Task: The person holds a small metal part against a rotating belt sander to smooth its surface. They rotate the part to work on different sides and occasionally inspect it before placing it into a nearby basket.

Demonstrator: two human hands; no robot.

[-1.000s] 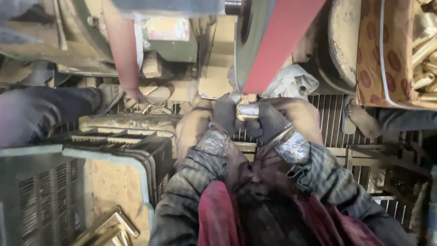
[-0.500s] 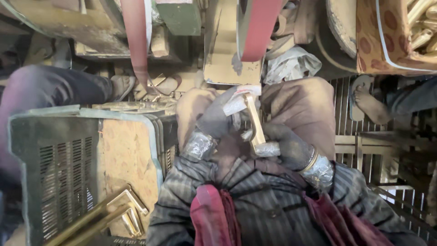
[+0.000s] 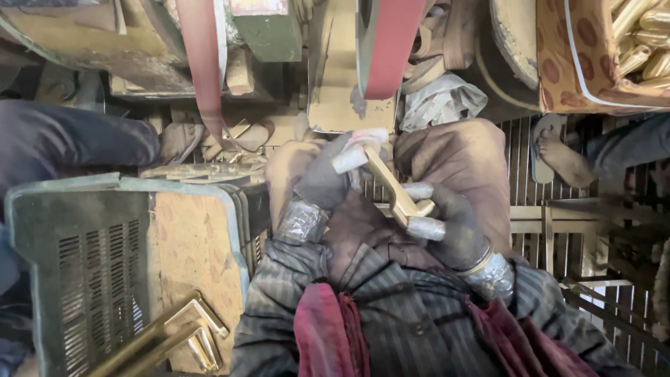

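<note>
Brass handle (image 3: 391, 190), a pale gold bar with a short crosspiece at its lower end, is lying slantwise between two gloved hands above the person's lap. The left hand (image 3: 322, 183), in a dark glove with grey tape around the wrist and a taped fingertip, is closing around the upper end of the bar. The right hand (image 3: 447, 225), gloved and taped likewise, is gripping the lower end, its fingers curling over the crosspiece. Both hands are thus holding the same piece, just below the red sanding belt (image 3: 391, 43) that is hanging from the machine at the top of the view. A second belt (image 3: 201, 63) is running to the left of it. At lower left, a green plastic crate (image 3: 77, 258) is standing beside the person's knee, and further brass pieces (image 3: 174, 335) are lying in it on a sheet of card. At upper right, a patterned box (image 3: 579, 56) is holding more gold-coloured parts. Another person's bare foot (image 3: 558, 153) in a sandal is resting on the metal grating to the right.
</note>
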